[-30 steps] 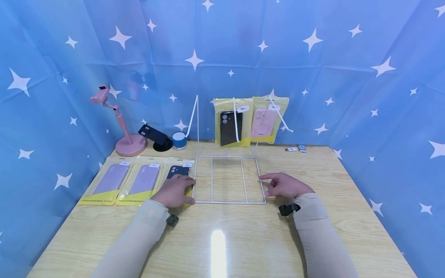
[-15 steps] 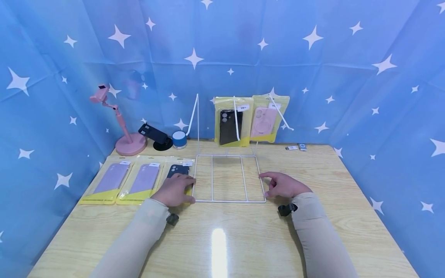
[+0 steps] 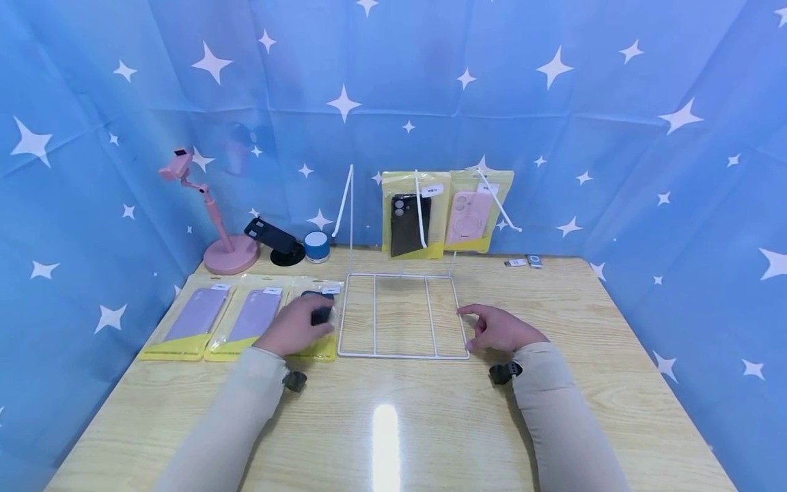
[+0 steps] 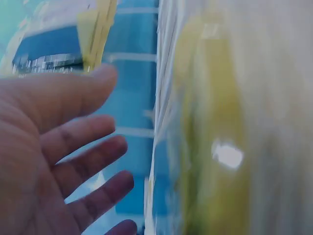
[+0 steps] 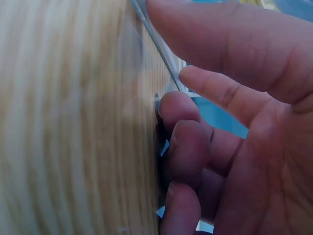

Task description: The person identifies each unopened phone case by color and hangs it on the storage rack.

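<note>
Wire formed the white rack (image 3: pixel 404 356), whose base lay on the wooden table (image 3: pixel 449 410). On its right side bar, the right hand (image 3: pixel 503 328) had its index finger stretched to the bar and its thumb near the front corner, the other fingers bent inward; whether they gripped the bar or only touched it could not be told. Just beside the rack's left bar, the left hand (image 3: pixel 295 326) was released, thumb and fingers apart, over the dark-case bag (image 3: pixel 322 350); contact with that bag could not be made out. On the rack's middle and right prongs hung the black-case bag (image 3: pixel 408 229) and the pink-case bag (image 3: pixel 466 219). Farther left of the rack lay two lilac-case bags (image 3: pixel 195 318), side by side. Behind and left of the rack stood a blue cylinder (image 3: pixel 316 246), a black stand (image 3: pixel 287 257) bearing a dark case, and a pink stand (image 3: pixel 230 254). Behind and right of the rack lay two small gadgets (image 3: pixel 516 263). Beyond the rack hung a blue starred curtain (image 3: pixel 406 68).
</note>
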Demonstrator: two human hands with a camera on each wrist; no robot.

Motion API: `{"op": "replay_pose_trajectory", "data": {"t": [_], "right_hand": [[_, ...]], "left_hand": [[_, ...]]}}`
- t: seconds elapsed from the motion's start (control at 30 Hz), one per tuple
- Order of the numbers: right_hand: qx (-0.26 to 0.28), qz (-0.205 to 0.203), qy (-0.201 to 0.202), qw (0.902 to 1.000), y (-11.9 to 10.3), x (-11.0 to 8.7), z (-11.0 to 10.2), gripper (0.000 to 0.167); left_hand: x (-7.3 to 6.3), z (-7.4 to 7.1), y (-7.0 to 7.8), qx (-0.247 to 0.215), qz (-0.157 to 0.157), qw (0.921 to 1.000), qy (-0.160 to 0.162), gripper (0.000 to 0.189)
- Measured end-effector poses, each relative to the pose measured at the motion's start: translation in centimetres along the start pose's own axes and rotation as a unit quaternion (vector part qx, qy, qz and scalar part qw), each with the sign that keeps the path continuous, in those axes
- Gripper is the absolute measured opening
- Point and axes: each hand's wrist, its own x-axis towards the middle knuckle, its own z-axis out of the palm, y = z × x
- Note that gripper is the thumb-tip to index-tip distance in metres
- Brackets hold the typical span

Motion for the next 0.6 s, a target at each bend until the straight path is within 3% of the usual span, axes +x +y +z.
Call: {"op": "replay_pose_trajectory", "data": {"t": [0.1, 0.23, 0.4, 0.6], "right_hand": [[-0.003, 0.003, 0.001, 1.0000, 0.1, 0.0, 0.0, 0.078], [-0.009, 0.008, 0.001, 0.9999, 0.2, 0.1, 0.1, 0.078], [-0.019, 0.008, 0.002, 0.9998, 0.2, 0.2, 0.0, 0.079], [-0.013, 0.010, 0.004, 0.9999, 0.0, 0.2, 0.1, 0.078]], "left_hand": [[0.0, -1.0, -1.2, -0.031, -0.050, 0.9978, 0.029, 0.057], [-0.1, -1.9, -2.7, -0.038, -0.114, 0.9923, 0.028, 0.066], [-0.2, -2.3, -3.5, 0.000, -0.130, 0.9913, 0.022, 0.077], [-0.2, -1.9, -2.9, 0.026, -0.142, 0.9895, 0.013, 0.083]]}}
